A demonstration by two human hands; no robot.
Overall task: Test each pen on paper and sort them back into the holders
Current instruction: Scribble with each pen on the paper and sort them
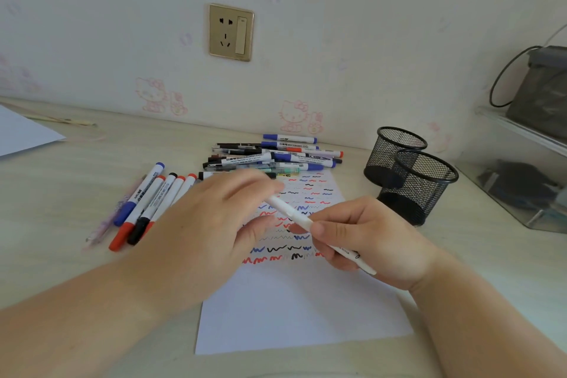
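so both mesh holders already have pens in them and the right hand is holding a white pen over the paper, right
Not quite: the head view shows both mesh holders empty. The rest holds: the right hand grips a white pen over the paper.

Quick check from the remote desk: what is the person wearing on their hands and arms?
Nothing shows. The left hand and right hand are bare, without gloves, rings or a watch. Both forearms are uncovered to the frame edge; no sleeve is in view.

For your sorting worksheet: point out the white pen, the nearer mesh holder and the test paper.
white pen (295, 216), head view, mid barrel
nearer mesh holder (423, 190), head view, front wall
test paper (294, 310), head view, blank lower part
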